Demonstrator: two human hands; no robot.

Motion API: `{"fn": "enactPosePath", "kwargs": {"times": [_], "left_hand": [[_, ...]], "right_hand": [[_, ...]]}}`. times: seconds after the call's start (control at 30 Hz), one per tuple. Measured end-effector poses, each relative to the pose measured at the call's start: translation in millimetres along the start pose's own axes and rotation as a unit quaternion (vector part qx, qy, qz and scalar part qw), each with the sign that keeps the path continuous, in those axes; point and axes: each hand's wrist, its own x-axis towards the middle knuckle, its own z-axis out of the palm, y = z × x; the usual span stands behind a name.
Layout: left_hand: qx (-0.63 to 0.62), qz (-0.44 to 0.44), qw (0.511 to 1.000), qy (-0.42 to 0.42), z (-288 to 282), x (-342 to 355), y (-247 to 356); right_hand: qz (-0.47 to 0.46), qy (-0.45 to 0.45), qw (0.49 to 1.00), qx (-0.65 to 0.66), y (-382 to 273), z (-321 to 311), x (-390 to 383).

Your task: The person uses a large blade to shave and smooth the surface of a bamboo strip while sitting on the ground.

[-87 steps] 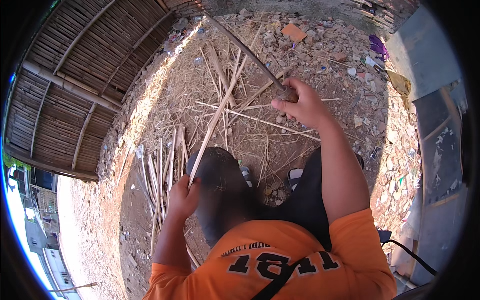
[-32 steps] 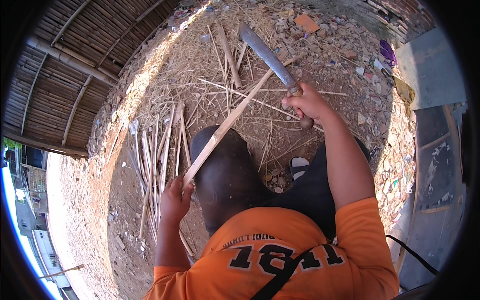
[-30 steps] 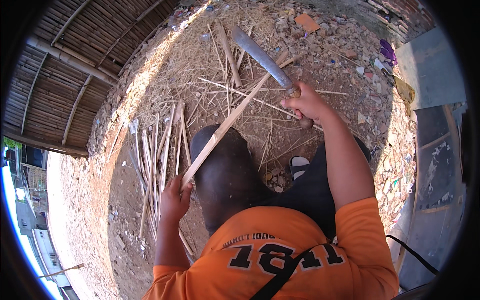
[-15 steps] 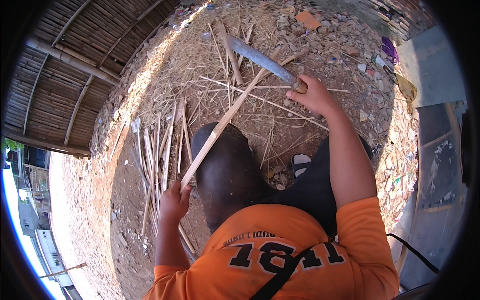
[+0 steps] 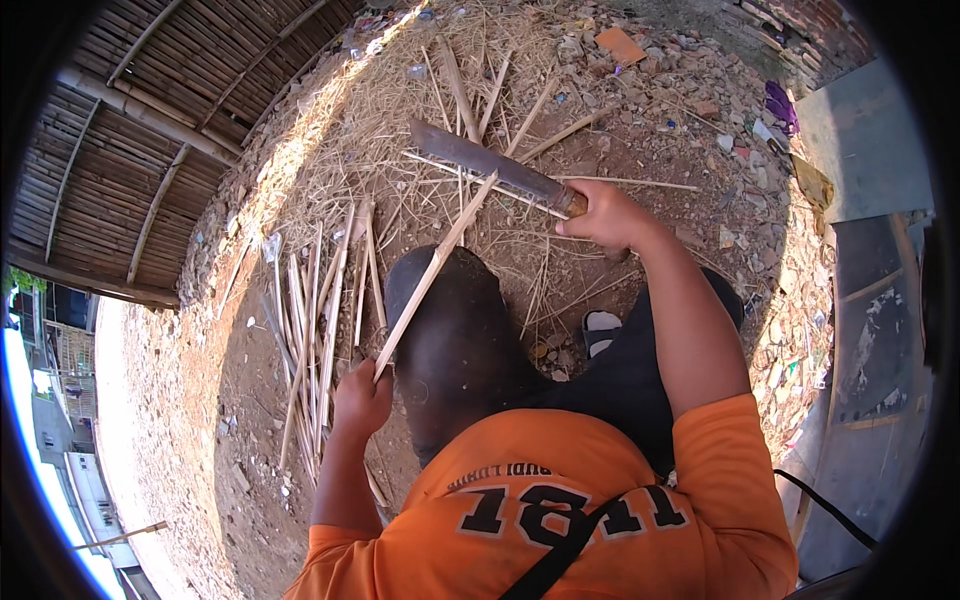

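Observation:
My left hand (image 5: pixel 363 396) is closed round the lower end of a pale split bamboo strip (image 5: pixel 437 262), which slants up and to the right past my left knee. My right hand (image 5: pixel 606 216) grips the wooden handle of a machete (image 5: pixel 485 161). Its broad dark blade points to the upper left and crosses over the strip's upper part. Whether the edge touches the strip, I cannot tell. Beside my left hand lies a bundle of split bamboo strips (image 5: pixel 333 320) on the dirt.
Further bamboo pieces (image 5: pixel 462 95) lie ahead among dry shavings (image 5: pixel 370 130). A woven bamboo wall (image 5: pixel 140 150) rises at the left. Rubble (image 5: pixel 650 100), an orange scrap (image 5: pixel 620 45) and a purple cloth (image 5: pixel 780 105) lie toward the far right. Grey panels (image 5: pixel 870 140) stand at the right.
The machete has come nearer and lower, its blade turning from bright to dark and now overlapping the strip. My left hand has shifted slightly right with the strip.

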Motion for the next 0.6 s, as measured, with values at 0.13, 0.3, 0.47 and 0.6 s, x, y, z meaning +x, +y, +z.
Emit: {"fn": "enactPosePath", "kwargs": {"times": [0.13, 0.3, 0.47, 0.6], "left_hand": [[-0.023, 0.025, 0.999, 0.016, 5, 2, 0], [-0.031, 0.05, 0.998, 0.024, 7, 4, -5], [-0.038, 0.025, 0.999, -0.004, 6, 1, -14], [-0.04, 0.01, 0.999, -0.004, 3, 0, -9]], "right_hand": [[0.043, 0.005, 0.999, -0.01, -21, -3, -8], [0.033, 0.103, 0.973, -0.202, -32, 0, -8], [0.053, 0.2, 0.978, 0.007, 5, -12, 11], [0.096, 0.2, 0.965, 0.142, -1, -20, 5]]}}
